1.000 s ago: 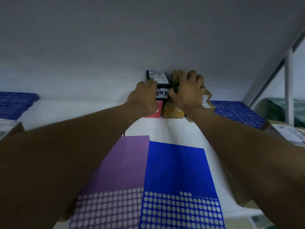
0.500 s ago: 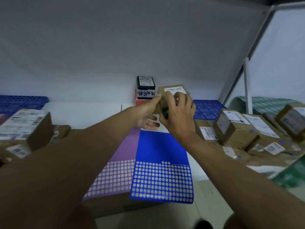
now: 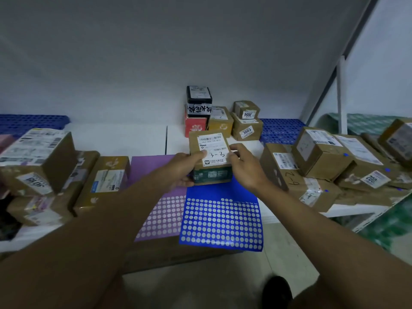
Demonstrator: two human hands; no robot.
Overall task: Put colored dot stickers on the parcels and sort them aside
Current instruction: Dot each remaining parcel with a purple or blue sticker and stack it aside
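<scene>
Both hands hold one small brown parcel (image 3: pixel 209 157) just above the far edge of the blue sticker sheet (image 3: pixel 220 221), dead centre of the table (image 3: pixel 142 139). The left hand (image 3: pixel 181 170) grips its left side, thumb on the white label marked "3-3"; the right hand (image 3: pixel 246 167) clasps the right side, fingers curled round the edge. At nine o'clock of the blue sheet lies the purple sticker sheet (image 3: pixel 160 210). At twelve o'clock, against the wall, stands a small stack of boxes (image 3: pixel 220 118). A heap of parcels (image 3: pixel 330 163) with blue dots sits at three o'clock, and more parcels (image 3: pixel 55 170) pile up at nine o'clock.
</scene>
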